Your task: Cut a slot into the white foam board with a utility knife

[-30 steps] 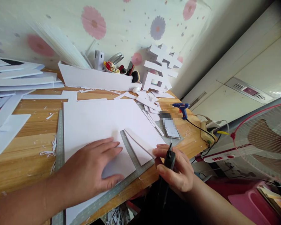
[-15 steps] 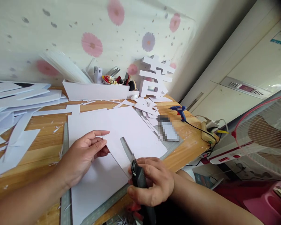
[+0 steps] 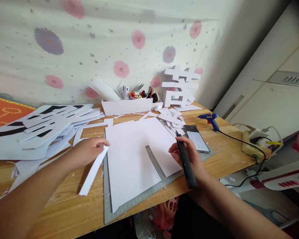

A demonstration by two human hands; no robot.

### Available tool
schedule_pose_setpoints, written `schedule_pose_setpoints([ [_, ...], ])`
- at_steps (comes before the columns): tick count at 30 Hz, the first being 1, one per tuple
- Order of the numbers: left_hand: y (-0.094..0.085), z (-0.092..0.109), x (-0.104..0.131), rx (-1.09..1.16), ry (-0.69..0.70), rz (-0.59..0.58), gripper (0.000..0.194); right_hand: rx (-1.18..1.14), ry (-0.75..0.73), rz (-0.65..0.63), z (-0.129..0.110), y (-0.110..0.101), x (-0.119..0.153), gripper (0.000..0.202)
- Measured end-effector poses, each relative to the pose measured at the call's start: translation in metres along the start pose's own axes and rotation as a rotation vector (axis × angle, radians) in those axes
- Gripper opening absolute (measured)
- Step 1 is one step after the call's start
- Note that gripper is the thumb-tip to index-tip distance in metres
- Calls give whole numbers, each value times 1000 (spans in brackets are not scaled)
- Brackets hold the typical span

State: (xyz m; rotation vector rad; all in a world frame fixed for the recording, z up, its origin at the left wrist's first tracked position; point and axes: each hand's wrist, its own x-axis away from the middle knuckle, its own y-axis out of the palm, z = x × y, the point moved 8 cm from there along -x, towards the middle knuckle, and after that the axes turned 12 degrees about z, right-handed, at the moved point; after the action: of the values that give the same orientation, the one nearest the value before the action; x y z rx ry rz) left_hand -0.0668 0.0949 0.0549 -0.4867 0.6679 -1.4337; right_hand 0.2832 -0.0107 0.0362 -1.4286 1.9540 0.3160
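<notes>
My left hand point(image 3: 89, 151) pinches the top end of a narrow white strip point(image 3: 93, 174), which hangs over the wood left of the cutting mat point(image 3: 106, 205). In my right hand point(image 3: 189, 152) is a black cutter point(image 3: 186, 162), its tip pointing up and away, above the right part of a large white sheet point(image 3: 129, 159). The sheet lies on the grey mat. A long narrow slot point(image 3: 154, 162) runs through it to the near edge and shows the mat beneath.
White cut pieces point(image 3: 57, 122) are piled at the left. Behind stand a white organiser box point(image 3: 127, 107) and a white built-up character point(image 3: 176, 98). A phone point(image 3: 196, 137), a blue glue gun point(image 3: 209, 120) and a power strip point(image 3: 254, 144) are at the right.
The strip has come out of the sheet and moved left with my left hand. My right hand has lifted the cutter away from the sheet's near edge. The view has turned left.
</notes>
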Motion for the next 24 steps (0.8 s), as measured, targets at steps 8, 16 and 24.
schedule_pose_setpoints([
  [8,-9,-19,8,-340,102,83,26,336,-168,-420,-34,43,27,42],
  [16,21,-12,25,-154,-37,104,27,496,-108,-561,-42,67,42,50],
  [24,21,-1,45,483,-328,92,21,248,-91,-340,-39,48,32,50],
])
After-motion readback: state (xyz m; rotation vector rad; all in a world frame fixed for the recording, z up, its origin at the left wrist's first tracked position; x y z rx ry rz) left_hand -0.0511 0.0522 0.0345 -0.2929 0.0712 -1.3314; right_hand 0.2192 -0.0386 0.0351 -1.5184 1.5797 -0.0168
